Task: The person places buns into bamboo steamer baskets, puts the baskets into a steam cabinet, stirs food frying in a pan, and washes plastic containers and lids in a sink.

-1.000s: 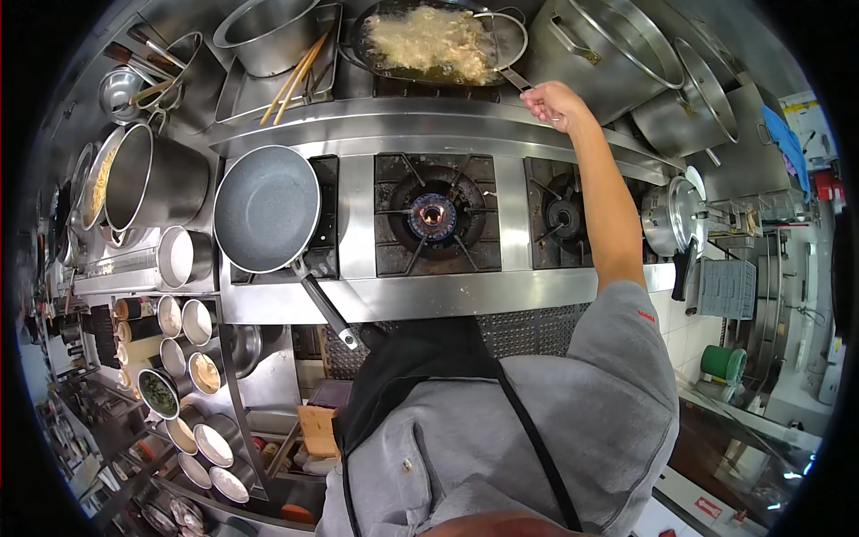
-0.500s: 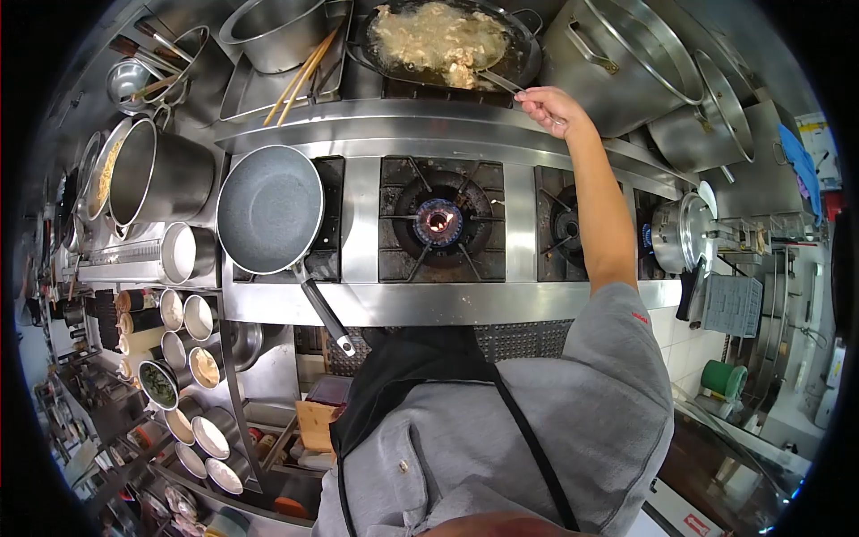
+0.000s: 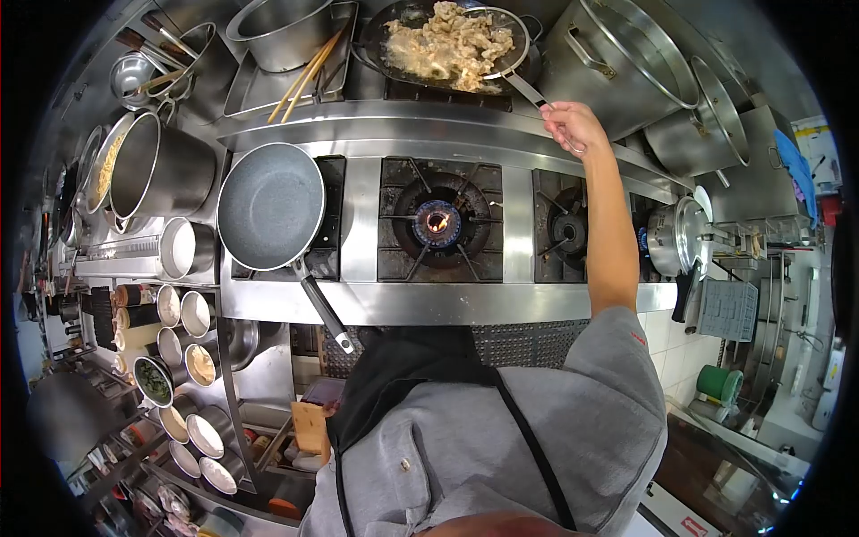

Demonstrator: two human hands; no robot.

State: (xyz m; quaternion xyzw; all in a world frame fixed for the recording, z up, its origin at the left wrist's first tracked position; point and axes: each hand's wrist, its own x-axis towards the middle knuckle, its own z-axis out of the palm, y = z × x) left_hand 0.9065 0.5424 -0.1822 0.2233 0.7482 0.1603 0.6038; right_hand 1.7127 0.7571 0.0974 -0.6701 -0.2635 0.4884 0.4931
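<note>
My right hand (image 3: 573, 128) is closed around the handle of a long-handled strainer (image 3: 525, 88) at the back of the stove. The strainer's round rim is up over the right side of a wide pan of dark oil (image 3: 379, 67). Pale golden fried pieces (image 3: 447, 43) are heaped in and beside the strainer; I cannot tell how many lie inside it. My left hand does not show; the apron and body hide that side.
A grey frying pan (image 3: 271, 206) rests on the left burner, its handle jutting over the front edge. The middle burner (image 3: 438, 224) has a lit flame. Wooden chopsticks (image 3: 309, 76) lie on a tray beside a pot. Large pots (image 3: 617, 63) stand at back right.
My right hand has moved right and slightly down with the strainer. The strainer's rim has risen into view, and the fried pieces have shifted right and bunched together.
</note>
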